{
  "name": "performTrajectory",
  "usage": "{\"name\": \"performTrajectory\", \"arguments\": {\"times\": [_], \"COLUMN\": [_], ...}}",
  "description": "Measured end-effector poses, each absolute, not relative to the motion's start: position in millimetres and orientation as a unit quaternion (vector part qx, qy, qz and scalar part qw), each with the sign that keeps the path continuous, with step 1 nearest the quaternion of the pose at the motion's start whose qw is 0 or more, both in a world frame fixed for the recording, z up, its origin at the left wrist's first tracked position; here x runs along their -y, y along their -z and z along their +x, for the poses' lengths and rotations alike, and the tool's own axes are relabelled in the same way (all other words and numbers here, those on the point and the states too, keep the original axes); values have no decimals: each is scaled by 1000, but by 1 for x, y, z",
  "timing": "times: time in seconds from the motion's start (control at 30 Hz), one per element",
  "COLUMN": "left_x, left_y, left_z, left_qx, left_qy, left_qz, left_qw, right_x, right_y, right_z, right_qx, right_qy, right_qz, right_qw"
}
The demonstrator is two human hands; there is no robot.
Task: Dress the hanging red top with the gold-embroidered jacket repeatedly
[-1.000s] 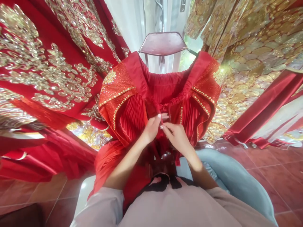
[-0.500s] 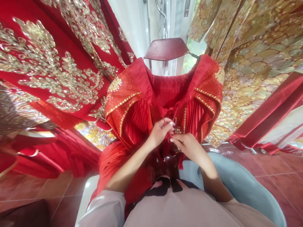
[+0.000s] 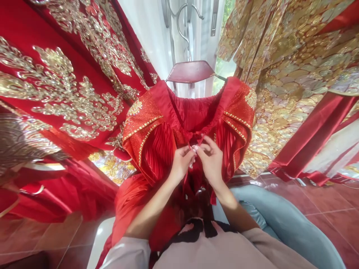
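Note:
A red garment (image 3: 157, 138) with glittery shoulders, gold bead trim and pleated panels hangs on a hanger (image 3: 190, 71) in front of me. Its gathered neckline has thin red ties (image 3: 186, 177) at the front. My left hand (image 3: 181, 160) pinches the ties from the left side. Just beside it, my right hand (image 3: 210, 158) is closed on the ties too, its thumb and fingertips meeting those of the left. The fingers cover the exact spot where the ties cross, so I cannot tell whether they are knotted.
Red cloth with gold sequin embroidery (image 3: 81, 93) hangs at the left. A gold scale-patterned garment (image 3: 280, 104) hangs at the right, near red and white fabric (image 3: 316, 138). My knee in light blue trousers (image 3: 280, 209) is at the lower right, over a red tiled floor (image 3: 331, 198).
My right hand has moved up and left, bringing its fingertips against my left hand's. The hanger and garment appear slightly lower and further left in view.

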State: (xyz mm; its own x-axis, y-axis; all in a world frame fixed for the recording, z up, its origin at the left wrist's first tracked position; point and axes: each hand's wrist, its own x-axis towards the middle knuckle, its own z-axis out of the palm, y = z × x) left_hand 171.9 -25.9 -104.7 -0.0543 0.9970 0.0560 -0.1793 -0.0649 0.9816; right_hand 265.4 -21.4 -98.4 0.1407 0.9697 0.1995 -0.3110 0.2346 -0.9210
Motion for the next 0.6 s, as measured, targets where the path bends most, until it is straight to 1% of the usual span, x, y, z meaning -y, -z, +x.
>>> {"name": "performTrajectory", "arguments": {"times": [0.07, 0.13, 0.33, 0.4, 0.5, 0.6], "left_x": [27, 26, 23, 26, 31, 35], "left_y": [105, 107, 111, 107, 95, 74], "left_z": [171, 172, 173, 172, 168, 160], "left_qx": [-455, -462, -455, -455, -459, -465], "left_qy": [-566, -559, -566, -565, -565, -577], "left_qz": [461, 460, 490, 510, 544, 581], "left_qw": [510, 512, 481, 462, 418, 338], "right_x": [27, 30, 28, 27, 24, 15], "right_y": [102, 105, 103, 102, 98, 87], "right_z": [263, 264, 278, 283, 293, 309], "right_qx": [417, 434, 551, 561, 539, 478], "right_qy": [-466, -451, -420, -400, -378, -449], "right_qz": [-362, -354, -381, -402, -383, -320], "right_qw": [691, 695, 612, 603, 648, 684]}}
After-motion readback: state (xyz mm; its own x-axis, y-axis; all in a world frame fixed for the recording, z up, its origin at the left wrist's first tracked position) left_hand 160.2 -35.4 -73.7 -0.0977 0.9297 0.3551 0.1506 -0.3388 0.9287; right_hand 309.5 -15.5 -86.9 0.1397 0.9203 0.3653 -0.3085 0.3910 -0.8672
